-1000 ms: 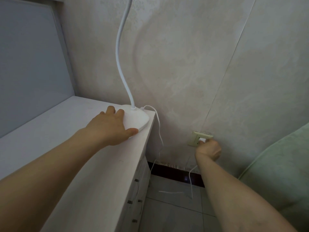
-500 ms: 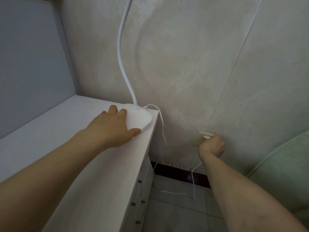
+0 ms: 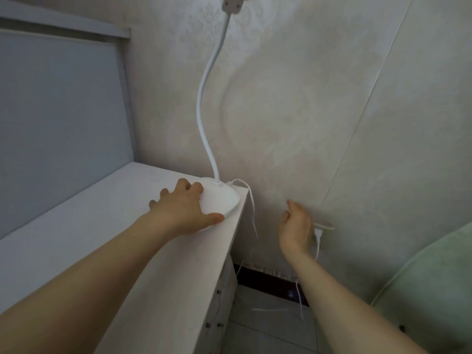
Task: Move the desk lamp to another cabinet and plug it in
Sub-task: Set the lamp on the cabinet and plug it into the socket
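A white desk lamp stands on the far right corner of the white cabinet [image 3: 107,226]. Its round base [image 3: 222,198] carries a thin bent neck [image 3: 201,108] that rises to the head at the top edge. My left hand [image 3: 184,208] lies on the base's left side, thumb along its front rim. The lamp's white cord [image 3: 252,213] hangs off the cabinet's edge to the floor and rises to a white plug [image 3: 318,235] seated in the wall socket [image 3: 328,226]. My right hand [image 3: 296,226] hovers just left of the plug, fingers spread, holding nothing.
A grey panel [image 3: 58,123] rises behind the cabinet at left. A pale green upholstered seat [image 3: 431,290] fills the lower right. Drawer fronts with small handles [image 3: 217,325] face the tiled floor gap between cabinet and seat. A dark skirting strip runs along the wall's foot.
My right hand has let go of the plug, opened, and drawn back to the left; the plug stays in the socket. My left hand stays on the lamp base. The view has tilted up.
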`<state>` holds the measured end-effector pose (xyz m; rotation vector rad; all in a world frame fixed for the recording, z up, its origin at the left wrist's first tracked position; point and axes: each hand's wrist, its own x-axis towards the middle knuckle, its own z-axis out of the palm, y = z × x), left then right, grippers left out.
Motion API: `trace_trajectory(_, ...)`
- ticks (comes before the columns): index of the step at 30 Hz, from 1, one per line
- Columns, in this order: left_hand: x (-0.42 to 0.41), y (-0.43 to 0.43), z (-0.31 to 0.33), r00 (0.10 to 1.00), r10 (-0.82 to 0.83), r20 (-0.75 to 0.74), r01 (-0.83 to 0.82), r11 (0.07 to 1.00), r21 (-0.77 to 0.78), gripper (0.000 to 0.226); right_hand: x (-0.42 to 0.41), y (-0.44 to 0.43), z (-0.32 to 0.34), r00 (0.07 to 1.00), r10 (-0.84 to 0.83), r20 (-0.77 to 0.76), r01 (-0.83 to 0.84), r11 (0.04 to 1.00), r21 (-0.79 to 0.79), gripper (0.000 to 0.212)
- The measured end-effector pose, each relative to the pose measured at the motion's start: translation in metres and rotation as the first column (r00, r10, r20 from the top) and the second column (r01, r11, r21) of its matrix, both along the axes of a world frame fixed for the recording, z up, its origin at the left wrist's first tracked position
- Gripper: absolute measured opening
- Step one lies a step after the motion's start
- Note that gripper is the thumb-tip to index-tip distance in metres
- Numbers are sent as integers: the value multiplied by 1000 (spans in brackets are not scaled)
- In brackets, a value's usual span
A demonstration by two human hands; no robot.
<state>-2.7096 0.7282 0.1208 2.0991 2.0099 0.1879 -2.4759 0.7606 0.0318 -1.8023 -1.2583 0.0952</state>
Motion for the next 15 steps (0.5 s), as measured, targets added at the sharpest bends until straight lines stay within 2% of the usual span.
trace_trajectory(3,-2,-3,-2,998,5,64,-7,1000,17,92,-42,-15,32,951,269,154,-296,936,190,29)
trace_trajectory(5,-3,-5,-1,996,14,85,-17,999,38,93,-66,-23,51,868,445,222,-486,852,194,27)
trace_trajectory(9,-1,-9,1,991,29,128,-35,998,42,100,-89,-27,70,672,655,345,-691,722,-25,32)
trace_trajectory(12,-1,-11,1,986,24,164,-31,999,37,98,-92,-30,74,530,756,384,-771,618,-154,31)
trace_trajectory(15,-3,-10,0,988,-8,157,1,999,45,87,-92,-36,77,481,792,376,-785,581,-217,27)
